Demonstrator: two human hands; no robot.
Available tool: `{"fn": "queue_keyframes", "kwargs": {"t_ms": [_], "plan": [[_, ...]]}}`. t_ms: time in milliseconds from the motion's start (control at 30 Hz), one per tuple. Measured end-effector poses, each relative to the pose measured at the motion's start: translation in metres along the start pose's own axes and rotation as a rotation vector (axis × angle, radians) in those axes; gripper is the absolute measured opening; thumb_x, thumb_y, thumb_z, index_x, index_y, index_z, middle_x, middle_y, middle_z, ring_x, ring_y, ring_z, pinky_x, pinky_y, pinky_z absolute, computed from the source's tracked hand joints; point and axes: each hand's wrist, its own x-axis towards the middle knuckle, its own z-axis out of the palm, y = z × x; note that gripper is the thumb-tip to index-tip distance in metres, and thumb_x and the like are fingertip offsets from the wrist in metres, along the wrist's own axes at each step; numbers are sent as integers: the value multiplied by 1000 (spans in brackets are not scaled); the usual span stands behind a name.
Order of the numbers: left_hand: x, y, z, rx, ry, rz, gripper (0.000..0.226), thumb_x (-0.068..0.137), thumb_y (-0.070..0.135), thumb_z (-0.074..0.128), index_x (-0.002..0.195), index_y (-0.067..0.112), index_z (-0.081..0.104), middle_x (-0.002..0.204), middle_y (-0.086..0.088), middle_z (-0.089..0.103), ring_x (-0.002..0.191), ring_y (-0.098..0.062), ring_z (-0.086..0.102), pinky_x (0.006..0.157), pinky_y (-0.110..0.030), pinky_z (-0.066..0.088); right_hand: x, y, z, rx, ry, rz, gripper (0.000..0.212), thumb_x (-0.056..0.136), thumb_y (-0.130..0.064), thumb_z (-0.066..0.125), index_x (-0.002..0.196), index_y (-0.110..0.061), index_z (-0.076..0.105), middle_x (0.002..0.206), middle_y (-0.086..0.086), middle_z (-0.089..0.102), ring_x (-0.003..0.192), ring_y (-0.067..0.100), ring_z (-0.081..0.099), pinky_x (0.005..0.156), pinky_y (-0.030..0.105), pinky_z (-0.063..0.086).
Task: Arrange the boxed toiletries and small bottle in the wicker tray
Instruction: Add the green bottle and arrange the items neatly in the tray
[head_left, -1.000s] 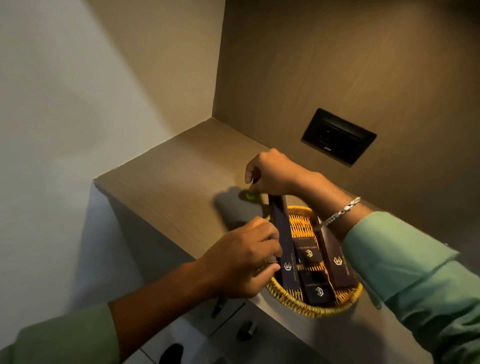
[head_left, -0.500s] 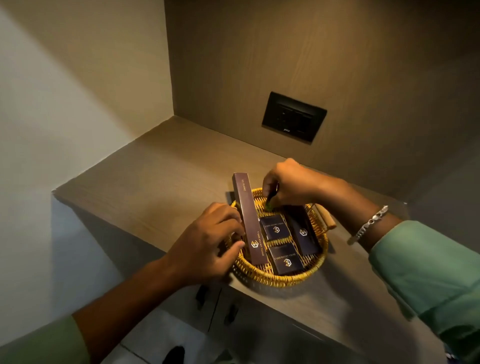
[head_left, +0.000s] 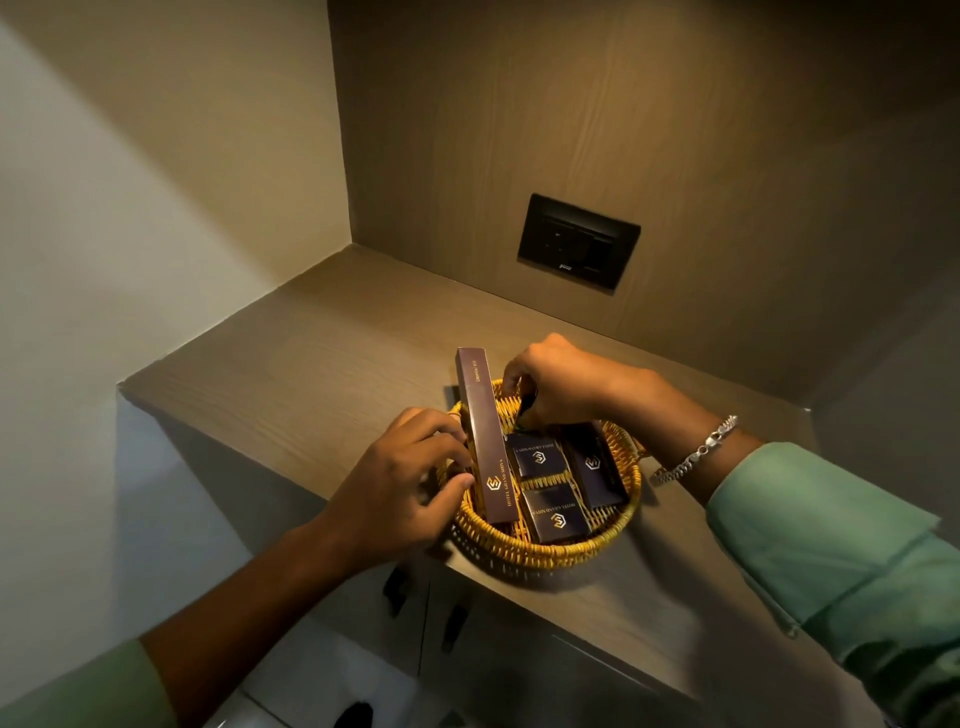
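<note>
I see the tray (head_left: 540, 551) near the bench's (head_left: 291, 384) front edge, holding three dark boxes (head_left: 556, 512) and a long box (head_left: 485, 441) that overhangs its far rim. My left hand (head_left: 400, 493) has its fingers (head_left: 441, 428) closed on the long box. My right hand (head_left: 561, 382) curls over the tray's far side, pinching something small and dark; I cannot tell if it is the bottle.

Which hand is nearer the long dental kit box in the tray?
Left. The left hand touches the long box along its left side; the right hand is beyond its right side, at the back of the wicker tray.
</note>
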Motion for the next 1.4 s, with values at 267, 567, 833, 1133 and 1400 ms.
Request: {"fn": "queue_keyframes", "kwargs": {"t_ms": [267,567,833,1133,1400], "plan": [[-1,5,6,5,77,-35,20,81,29,62,86,10,68,97,-3,66,96,-11,57,80,-13,46,-70,45,-12,353,456,222,31,83,-32,76,109,-18,70,97,1,70,88,13,65,72,28,55],[11,-9,-7,68,117,-163,24,83,25,64,98,8,71,104,-5,67,95,-9,62,81,-4,46,-86,58,72,650,704,458,10,78,-26,73,88,-28,74,75,-9,68,76,16,64,75,38,54],[47,-35,-24,52,148,-263,14,83,4,71,96,6,73,94,-7,69,79,-13,65,69,-17,52,-66,28,66,716,784,565,13,83,-23,71,95,-19,73,92,4,70,88,23,64,78,41,58],[80,-72,-46,57,9,-329,16,85,16,70,100,11,72,95,-8,71,86,-23,67,78,-39,58,-51,-21,52,663,815,740,14,90,-22,67,101,-13,68,97,8,65,83,19,59,70,32,54],[74,-24,-108,109,-83,8,51,93,23,61,140,12,45,147,-11,47,135,-28,42,107,-45,39,-89,-105,40,338,857,767,57,92,-43,61,138,-13,48,138,12,56,123,27,54,90,38,48]]}}
